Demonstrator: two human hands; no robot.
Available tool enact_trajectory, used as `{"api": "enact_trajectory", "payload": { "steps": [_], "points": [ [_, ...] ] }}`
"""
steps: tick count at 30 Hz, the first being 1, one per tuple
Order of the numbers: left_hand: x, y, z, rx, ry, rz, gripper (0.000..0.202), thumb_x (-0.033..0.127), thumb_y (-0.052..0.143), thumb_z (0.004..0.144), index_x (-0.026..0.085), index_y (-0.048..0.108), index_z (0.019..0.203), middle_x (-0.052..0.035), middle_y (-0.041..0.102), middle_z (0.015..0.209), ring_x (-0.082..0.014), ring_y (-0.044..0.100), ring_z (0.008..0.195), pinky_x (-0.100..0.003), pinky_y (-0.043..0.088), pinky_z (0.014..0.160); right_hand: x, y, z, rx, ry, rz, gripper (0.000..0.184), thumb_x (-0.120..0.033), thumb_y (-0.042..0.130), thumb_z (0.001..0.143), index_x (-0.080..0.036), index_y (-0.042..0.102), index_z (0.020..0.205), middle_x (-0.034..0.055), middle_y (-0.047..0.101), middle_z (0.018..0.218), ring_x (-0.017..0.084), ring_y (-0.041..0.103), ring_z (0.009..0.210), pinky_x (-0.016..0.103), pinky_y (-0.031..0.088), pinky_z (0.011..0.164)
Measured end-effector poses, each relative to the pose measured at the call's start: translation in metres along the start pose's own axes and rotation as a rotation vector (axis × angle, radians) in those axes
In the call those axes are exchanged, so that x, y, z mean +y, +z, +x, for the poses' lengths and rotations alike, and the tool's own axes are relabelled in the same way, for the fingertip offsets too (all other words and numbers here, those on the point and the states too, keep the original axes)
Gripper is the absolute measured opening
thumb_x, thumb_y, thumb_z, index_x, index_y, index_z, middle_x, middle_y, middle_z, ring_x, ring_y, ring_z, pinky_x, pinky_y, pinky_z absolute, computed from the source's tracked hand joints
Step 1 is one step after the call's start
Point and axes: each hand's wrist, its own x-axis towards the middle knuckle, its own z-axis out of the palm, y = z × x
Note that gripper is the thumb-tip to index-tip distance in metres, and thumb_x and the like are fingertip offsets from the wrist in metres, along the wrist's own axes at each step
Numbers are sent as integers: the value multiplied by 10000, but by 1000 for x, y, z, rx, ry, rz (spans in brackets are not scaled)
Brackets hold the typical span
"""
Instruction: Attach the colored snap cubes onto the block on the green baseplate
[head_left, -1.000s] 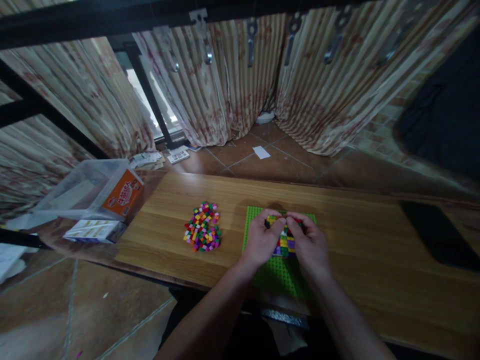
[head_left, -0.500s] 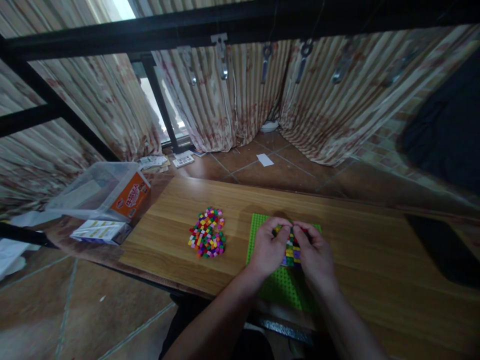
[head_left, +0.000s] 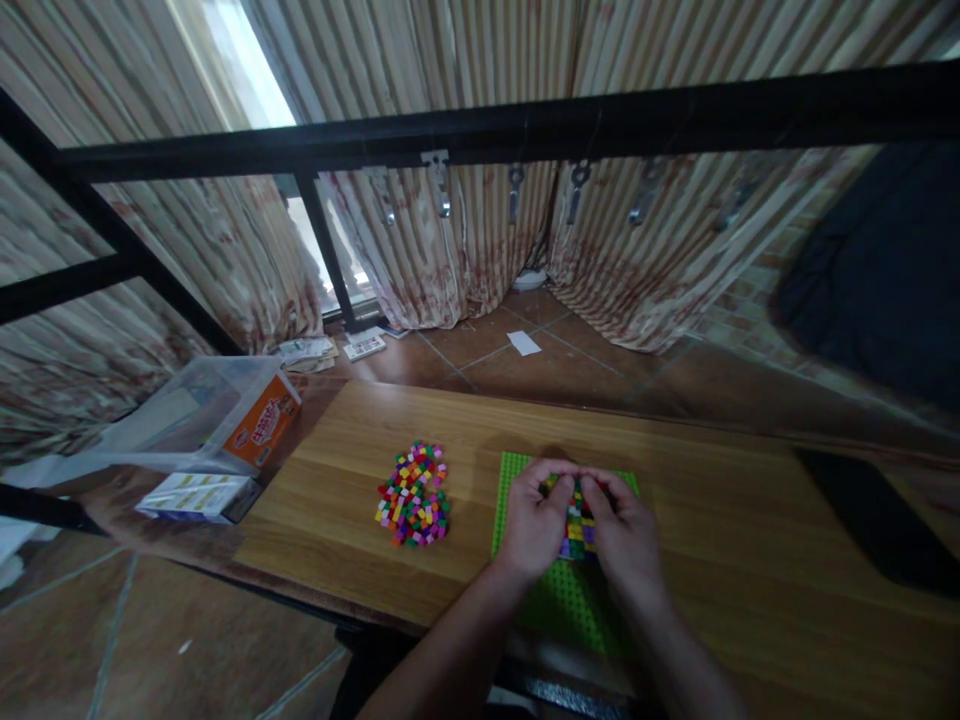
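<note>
A green studded baseplate (head_left: 517, 482) lies on the wooden table (head_left: 720, 520) in front of me. A block of small multicoloured bricks (head_left: 576, 522) stands on it between my hands. My left hand (head_left: 534, 520) and my right hand (head_left: 624, 530) rest over that block, fingertips curled and pinched together at its far edge. What the fingertips pinch is too small to make out. A loose heap of small coloured bricks (head_left: 414, 494) lies on the table to the left of the baseplate.
A clear plastic tub (head_left: 187, 415) with an orange box (head_left: 262, 432) and a white carton (head_left: 196, 495) sit at the table's left end. A dark flat object (head_left: 874, 520) lies at the right. A black metal bar (head_left: 525, 125) crosses overhead; curtains hang behind.
The view has tilted up, so the table sits lower in frame. Both hands stay on the brick block with only small finger shifts.
</note>
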Motion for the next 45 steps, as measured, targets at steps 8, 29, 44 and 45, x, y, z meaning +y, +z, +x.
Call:
{"api": "enact_trajectory", "payload": {
  "steps": [8,29,44,45],
  "points": [
    [-2,1,-1,13,-37,15,180,207,550,867,181,720,920,-48,708,939,-179,638,917,-307,479,874,1,0,0,-7,15,-2,350,-514,579,801,-210,702,923,76,742,951,259,652,915,385,473,835],
    [-1,2,-3,5,-134,73,293,263,606,845,160,638,1118,-76,689,1012,-183,635,913,-309,500,857,3,0,1,0,63,-35,399,-551,580,759,-211,711,924,89,751,984,288,669,954,413,489,849],
    [4,3,-2,-8,-52,118,161,219,547,868,184,696,922,-44,694,915,-181,633,909,-305,485,848,-1,-2,1,-11,61,-51,438,-606,559,751,-217,699,896,81,741,951,283,656,930,411,476,857],
    [3,3,-2,-11,-46,122,165,221,545,871,185,696,928,-45,694,922,-181,634,912,-306,486,850,0,-3,1,-14,58,-56,435,-604,556,759,-217,698,896,79,740,956,279,655,931,406,474,858]
  ]
}}
